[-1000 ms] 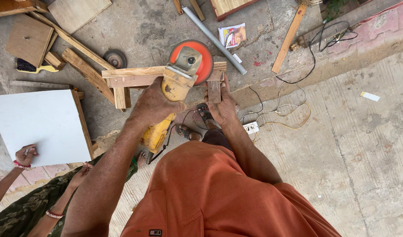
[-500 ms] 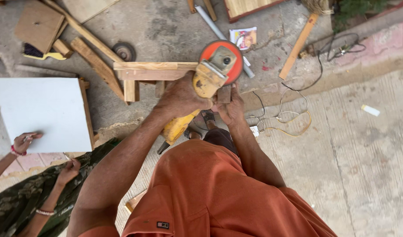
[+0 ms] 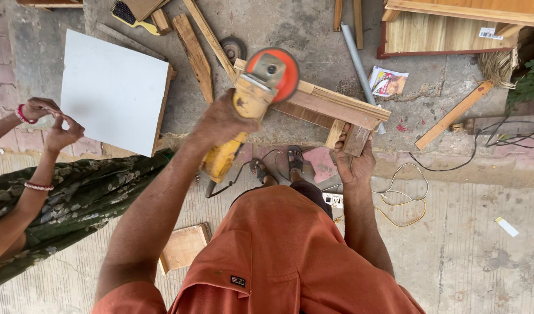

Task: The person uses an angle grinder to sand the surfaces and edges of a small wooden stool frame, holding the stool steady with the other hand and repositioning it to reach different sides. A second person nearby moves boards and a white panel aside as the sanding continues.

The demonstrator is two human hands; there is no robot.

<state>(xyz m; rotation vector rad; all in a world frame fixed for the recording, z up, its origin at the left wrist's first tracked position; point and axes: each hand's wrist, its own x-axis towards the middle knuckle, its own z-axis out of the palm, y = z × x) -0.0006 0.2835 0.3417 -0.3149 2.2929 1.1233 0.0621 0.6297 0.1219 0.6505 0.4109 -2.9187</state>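
A yellow angle grinder (image 3: 244, 119) w/ an orange disc guard is clamped in the left hand (image 3: 220, 123), disc end held over the left part of a wooden frame (image 3: 331, 107) lying on the concrete floor (image 3: 290, 29). The frame's short leg is gripped by the right hand (image 3: 354, 164), fingers closed round it. A white board (image 3: 113, 90) is seen to the left, near another person's hands (image 3: 52, 119); a grey pipe (image 3: 360, 64) lies just beyond the frame.

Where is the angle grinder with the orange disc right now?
In the head view, the yellow angle grinder sits upper centre, held in the person's left hand. Its orange disc rests over the left end of the wooden frame, right of the white board.
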